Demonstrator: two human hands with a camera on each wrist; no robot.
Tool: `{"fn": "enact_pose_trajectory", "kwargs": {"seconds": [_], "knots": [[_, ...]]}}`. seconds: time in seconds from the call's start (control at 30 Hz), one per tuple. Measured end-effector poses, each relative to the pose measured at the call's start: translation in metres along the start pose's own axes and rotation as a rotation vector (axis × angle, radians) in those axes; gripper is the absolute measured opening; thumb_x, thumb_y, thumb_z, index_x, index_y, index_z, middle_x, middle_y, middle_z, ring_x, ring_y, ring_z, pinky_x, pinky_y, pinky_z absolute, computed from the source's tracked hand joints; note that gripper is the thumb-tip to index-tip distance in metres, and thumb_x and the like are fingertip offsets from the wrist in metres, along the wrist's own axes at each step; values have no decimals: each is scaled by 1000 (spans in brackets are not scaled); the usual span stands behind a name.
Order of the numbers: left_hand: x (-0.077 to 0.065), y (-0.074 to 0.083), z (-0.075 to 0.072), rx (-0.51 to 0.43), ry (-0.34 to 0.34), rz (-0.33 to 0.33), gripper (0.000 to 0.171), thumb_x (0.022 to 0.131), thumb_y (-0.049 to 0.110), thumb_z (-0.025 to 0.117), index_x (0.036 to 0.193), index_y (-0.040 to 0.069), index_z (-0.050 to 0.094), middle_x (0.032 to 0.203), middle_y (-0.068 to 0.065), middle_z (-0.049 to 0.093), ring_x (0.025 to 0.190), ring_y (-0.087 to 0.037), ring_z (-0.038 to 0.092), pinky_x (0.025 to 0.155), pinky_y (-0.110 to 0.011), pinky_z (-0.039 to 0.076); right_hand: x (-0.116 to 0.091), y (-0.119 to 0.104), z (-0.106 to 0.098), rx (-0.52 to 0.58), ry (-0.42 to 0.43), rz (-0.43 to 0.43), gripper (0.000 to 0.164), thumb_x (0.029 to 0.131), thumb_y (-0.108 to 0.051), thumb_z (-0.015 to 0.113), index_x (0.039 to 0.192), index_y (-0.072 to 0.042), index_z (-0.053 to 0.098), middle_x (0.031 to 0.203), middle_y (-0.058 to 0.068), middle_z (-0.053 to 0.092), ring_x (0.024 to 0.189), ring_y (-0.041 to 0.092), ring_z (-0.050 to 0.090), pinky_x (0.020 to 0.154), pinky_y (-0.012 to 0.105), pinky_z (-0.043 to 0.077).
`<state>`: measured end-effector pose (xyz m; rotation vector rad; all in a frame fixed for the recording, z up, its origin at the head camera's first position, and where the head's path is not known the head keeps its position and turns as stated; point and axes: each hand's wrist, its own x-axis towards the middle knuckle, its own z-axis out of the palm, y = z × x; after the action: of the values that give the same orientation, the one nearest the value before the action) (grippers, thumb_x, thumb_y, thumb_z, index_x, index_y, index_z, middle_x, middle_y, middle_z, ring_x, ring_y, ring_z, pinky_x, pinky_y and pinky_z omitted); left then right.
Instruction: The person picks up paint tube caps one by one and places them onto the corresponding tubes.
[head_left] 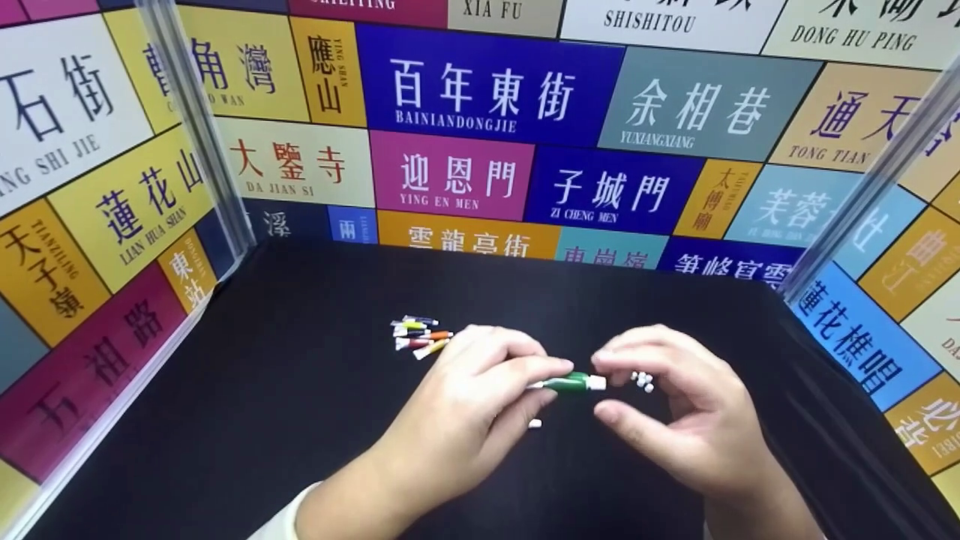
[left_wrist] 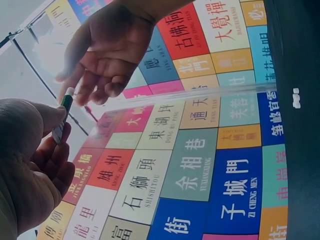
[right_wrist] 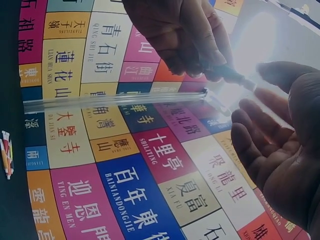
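Observation:
In the head view my left hand [head_left: 476, 409] pinches a small green paint tube [head_left: 568, 383] between thumb and fingers, white end pointing right. My right hand [head_left: 694, 420] is beside that end, thumb and fingers spread apart with a gap around it. From the left wrist, the green tube [left_wrist: 65, 110] is tilted in the left fingers, and the right hand [left_wrist: 110, 60] has loosely bent fingers. The right wrist view shows the tube's white tip [right_wrist: 248, 85] close to the right hand [right_wrist: 287, 140]; whether they touch is unclear.
Several colored paint tubes [head_left: 431, 348] lie in a loose pile on the black tabletop [head_left: 300, 390], left of my hands. Several small white caps [head_left: 643, 381] sit behind the right fingers. Another white piece [head_left: 535, 424] lies below the left hand. Sign-covered panels [head_left: 480, 90] enclose the table.

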<state>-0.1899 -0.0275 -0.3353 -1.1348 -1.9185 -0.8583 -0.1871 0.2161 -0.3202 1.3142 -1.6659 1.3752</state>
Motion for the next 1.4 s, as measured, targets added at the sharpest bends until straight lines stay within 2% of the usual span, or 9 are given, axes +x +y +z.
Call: {"fn": "enact_pose_trajectory", "kwargs": {"seconds": [0.17,0.27,0.4,0.6,0.83,1.0,1.2,1.4], "knots": [[0,0,0,-2,8,-10,24,102,19,73,126,19,77,117,2,72,110,-16,63,97,-28,50,5,-4,5,5,10,-86,24,83,9,85,101,17,73,109,22,73,106,24,69,97,22,58],[0,0,0,-5,13,-11,24,102,19,73,126,19,77,117,2,72,111,-16,64,98,-29,50,6,-4,6,-18,13,-102,18,85,9,83,99,16,74,104,20,75,102,23,70,97,22,58],[0,0,1,-5,12,-10,24,102,19,74,126,19,77,116,2,71,111,-16,63,96,-29,50,5,-2,5,-63,10,-74,12,85,12,81,97,12,76,97,17,75,94,21,70,93,21,58],[-1,1,1,-1,4,-14,24,102,20,73,126,19,77,116,2,71,110,-15,62,96,-29,50,0,2,0,-155,6,6,17,82,13,83,97,5,80,90,12,75,86,15,69,83,18,57],[-1,0,2,-6,2,-16,24,102,20,73,126,19,77,116,3,71,110,-15,62,96,-28,50,-3,4,-3,-205,-1,38,9,89,-1,84,97,2,81,85,14,74,83,13,69,80,18,56],[-1,0,2,-6,2,-25,24,103,20,73,126,20,77,116,3,71,110,-15,62,96,-29,50,-3,3,-4,-163,-16,45,17,87,5,82,104,5,79,91,12,75,85,14,67,79,20,55],[-1,-1,2,-6,2,-22,24,103,19,73,126,20,77,117,2,71,110,-15,63,98,-29,50,0,0,-1,-91,-15,-10,37,82,2,89,112,15,72,105,17,75,95,18,66,80,25,53],[-1,-2,3,-8,8,-20,24,103,19,73,126,19,77,117,2,72,109,-15,63,96,-29,50,4,-3,2,-160,-16,-66,32,86,-3,88,110,12,75,110,19,75,103,19,69,88,21,54]]}}
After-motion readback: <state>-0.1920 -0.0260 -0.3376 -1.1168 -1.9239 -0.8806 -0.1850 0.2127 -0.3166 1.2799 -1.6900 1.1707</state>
